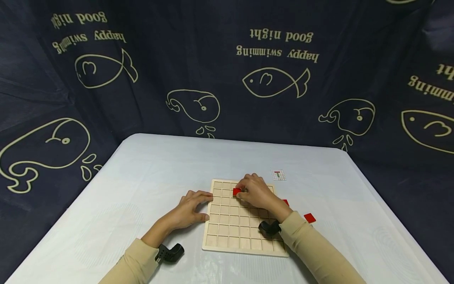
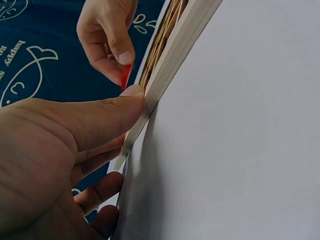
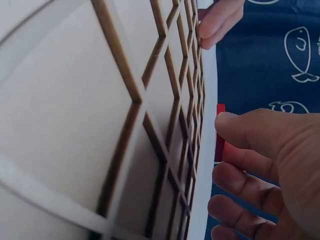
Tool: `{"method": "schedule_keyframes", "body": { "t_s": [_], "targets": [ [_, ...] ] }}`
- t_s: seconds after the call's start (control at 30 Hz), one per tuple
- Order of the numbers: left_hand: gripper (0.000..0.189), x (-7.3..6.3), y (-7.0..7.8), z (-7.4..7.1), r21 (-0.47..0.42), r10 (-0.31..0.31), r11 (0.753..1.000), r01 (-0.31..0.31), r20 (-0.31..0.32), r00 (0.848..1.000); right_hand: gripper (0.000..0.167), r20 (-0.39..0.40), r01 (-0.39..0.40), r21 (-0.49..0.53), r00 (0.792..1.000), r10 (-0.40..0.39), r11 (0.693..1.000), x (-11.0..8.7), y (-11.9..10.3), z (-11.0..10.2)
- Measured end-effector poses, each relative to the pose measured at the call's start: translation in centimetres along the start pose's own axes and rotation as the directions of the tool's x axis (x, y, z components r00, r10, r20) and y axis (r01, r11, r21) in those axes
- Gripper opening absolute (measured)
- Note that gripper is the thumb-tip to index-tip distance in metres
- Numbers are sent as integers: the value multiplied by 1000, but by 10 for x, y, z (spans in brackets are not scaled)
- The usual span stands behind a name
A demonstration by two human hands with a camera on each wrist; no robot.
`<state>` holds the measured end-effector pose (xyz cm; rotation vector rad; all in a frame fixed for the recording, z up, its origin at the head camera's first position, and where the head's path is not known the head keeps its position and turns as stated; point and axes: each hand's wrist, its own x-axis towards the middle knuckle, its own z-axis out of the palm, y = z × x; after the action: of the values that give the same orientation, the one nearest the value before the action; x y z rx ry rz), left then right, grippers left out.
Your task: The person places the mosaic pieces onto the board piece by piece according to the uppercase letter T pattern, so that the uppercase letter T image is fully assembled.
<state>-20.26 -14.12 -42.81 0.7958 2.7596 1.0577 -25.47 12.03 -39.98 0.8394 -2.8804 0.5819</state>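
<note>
A square wooden grid board point(image 1: 223, 230) lies on the table, its raised ridges dividing it into cells. Over its upper part, my right hand point(image 1: 257, 192) pinches a red square tile point(image 1: 236, 192) between thumb and fingers. In the right wrist view the tile point(image 3: 220, 142) is seen edge-on, above the grid. My left hand point(image 1: 186, 211) rests at the board's left edge, with thumb and fingertips touching its side. The left wrist view shows that thumb point(image 2: 112, 112) against the wooden rim point(image 2: 172, 60).
Right of the board lies a loose red tile point(image 1: 309, 217). Another red tile point(image 1: 285, 202) is partly hidden behind the right forearm. A small card with a coloured grid pattern point(image 1: 278, 175) lies beyond the board's upper right. A dark printed curtain point(image 1: 220, 51) hangs behind the white table point(image 1: 159, 165).
</note>
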Motion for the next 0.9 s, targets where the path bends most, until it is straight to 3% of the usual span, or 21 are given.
{"method": "schedule_keyframes", "body": {
  "t_s": [0.3,0.9],
  "targets": [
    [55,0,0,1,2,1,1000,-1,-3,1000,22,12,-27,54,1000,27,998,4,3,7],
    [55,0,-2,2,6,6,1000,-6,-13,1000,22,12,2,40,1000,-3,999,6,7,14]
  ]
}}
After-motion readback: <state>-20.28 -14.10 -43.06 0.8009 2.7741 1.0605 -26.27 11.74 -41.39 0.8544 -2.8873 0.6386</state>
